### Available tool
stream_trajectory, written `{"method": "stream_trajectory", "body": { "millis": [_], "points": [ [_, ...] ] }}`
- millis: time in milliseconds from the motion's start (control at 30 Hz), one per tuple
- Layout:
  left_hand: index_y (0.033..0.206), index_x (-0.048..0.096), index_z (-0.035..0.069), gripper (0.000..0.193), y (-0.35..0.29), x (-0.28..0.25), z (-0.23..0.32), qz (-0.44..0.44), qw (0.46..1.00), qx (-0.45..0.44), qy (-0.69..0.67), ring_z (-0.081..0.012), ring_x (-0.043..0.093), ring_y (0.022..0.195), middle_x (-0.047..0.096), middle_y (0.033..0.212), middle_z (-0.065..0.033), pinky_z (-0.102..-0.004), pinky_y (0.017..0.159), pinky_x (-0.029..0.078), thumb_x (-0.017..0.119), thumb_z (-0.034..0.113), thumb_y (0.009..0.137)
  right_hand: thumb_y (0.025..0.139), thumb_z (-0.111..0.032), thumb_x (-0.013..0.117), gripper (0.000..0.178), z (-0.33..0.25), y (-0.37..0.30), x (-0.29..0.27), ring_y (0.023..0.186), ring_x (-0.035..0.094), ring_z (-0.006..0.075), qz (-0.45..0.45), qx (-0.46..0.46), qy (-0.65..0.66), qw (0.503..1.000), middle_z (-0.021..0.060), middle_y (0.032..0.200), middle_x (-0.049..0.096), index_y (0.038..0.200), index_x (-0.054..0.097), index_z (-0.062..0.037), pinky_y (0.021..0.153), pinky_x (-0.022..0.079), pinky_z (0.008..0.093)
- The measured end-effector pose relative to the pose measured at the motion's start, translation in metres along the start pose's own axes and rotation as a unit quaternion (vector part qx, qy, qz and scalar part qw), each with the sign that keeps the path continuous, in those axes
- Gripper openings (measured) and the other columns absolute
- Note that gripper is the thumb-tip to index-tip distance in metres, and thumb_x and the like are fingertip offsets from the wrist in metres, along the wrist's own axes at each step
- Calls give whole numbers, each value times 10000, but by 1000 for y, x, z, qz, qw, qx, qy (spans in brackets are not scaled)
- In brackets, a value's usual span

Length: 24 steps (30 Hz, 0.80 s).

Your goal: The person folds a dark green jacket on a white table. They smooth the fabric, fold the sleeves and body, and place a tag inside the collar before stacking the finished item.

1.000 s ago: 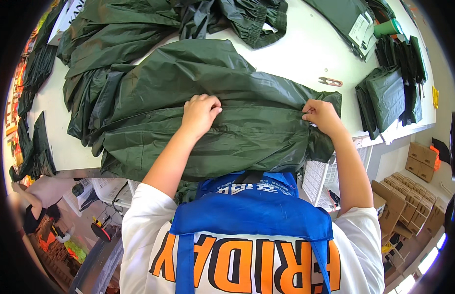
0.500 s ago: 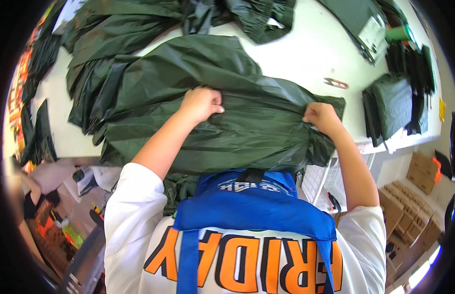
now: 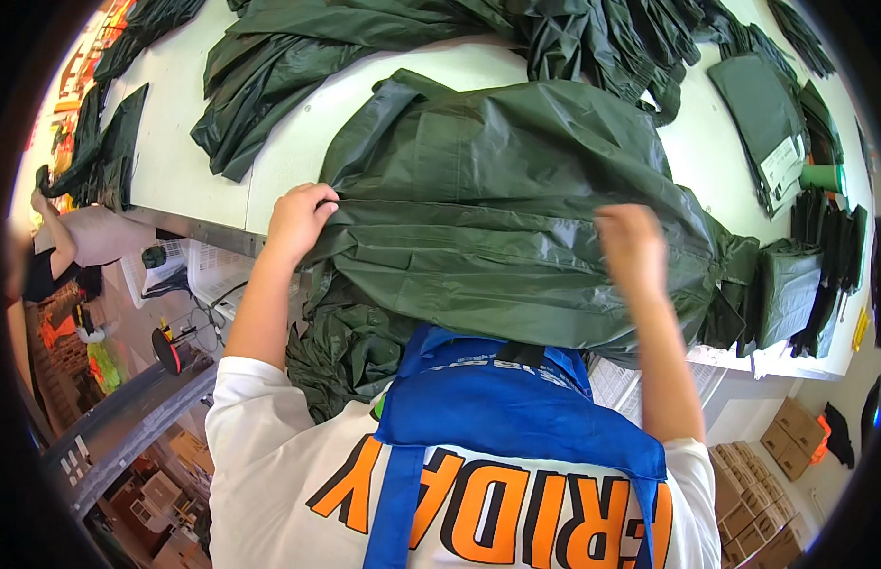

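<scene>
A dark green, shiny rain garment [image 3: 488, 142] lies spread across the white table in front of me, with a long seam running from left to right. At its left edge, my left hand [image 3: 303, 218] pinches the fabric near the end of that seam. My right hand [image 3: 635, 247] is over the right part of the garment, smeared by motion, so its fingers and any grip do not show. The garment's near side hangs over the table edge toward my blue apron [image 3: 497, 408].
More dark green garments [image 3: 298, 66] lie at the back of the white table [image 3: 289, 142]. Folded dark packs [image 3: 791, 284] and a green roll [image 3: 823, 177] are at the right. A crumpled green heap [image 3: 350, 346] sits below the table edge. Another person's arm [image 3: 56, 232] shows far left.
The garment has shifted right on the table. My left hand has moved left to the garment's edge. The right hand has left the right end and is moving over the fabric.
</scene>
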<state>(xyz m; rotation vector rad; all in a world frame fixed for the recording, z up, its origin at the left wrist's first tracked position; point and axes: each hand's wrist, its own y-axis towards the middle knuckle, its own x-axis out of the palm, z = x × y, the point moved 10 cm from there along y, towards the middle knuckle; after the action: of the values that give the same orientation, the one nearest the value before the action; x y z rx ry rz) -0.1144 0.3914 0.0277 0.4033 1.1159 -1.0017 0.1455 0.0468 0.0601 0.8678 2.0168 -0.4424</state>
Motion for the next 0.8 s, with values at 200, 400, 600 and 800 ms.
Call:
{"method": "stream_trajectory", "body": {
  "millis": [200,400,600,800],
  "points": [
    [836,638,92,87,7,-17,-36,57,991,84,-90,-240,594,941,634,1023,-94,-345,824,450,699,90,773,810,-193,652,186,-102,32,140,946,585,292,-149,-117,11,982,92,946,669,957,680,-82,838,446,421],
    [853,621,39,103,25,13,-50,-191,926,-77,-317,-90,533,832,609,858,10,-249,771,433,694,87,799,774,-231,688,161,-86,39,162,908,587,277,-229,-1,61,972,58,825,680,855,686,-92,832,432,433],
    [946,671,24,141,1,27,-71,-244,915,-98,-305,-76,548,773,634,819,11,-240,731,449,688,82,819,763,-225,703,159,-84,41,169,912,585,282,-257,1,15,966,56,810,671,791,647,-80,819,427,447],
    [924,703,45,121,5,-4,-46,-182,954,-25,-238,-131,597,761,654,817,-42,-257,700,465,682,57,805,759,-232,706,170,-89,43,171,920,585,291,-252,7,-37,967,64,842,669,784,628,-83,802,432,455]
  ]
}}
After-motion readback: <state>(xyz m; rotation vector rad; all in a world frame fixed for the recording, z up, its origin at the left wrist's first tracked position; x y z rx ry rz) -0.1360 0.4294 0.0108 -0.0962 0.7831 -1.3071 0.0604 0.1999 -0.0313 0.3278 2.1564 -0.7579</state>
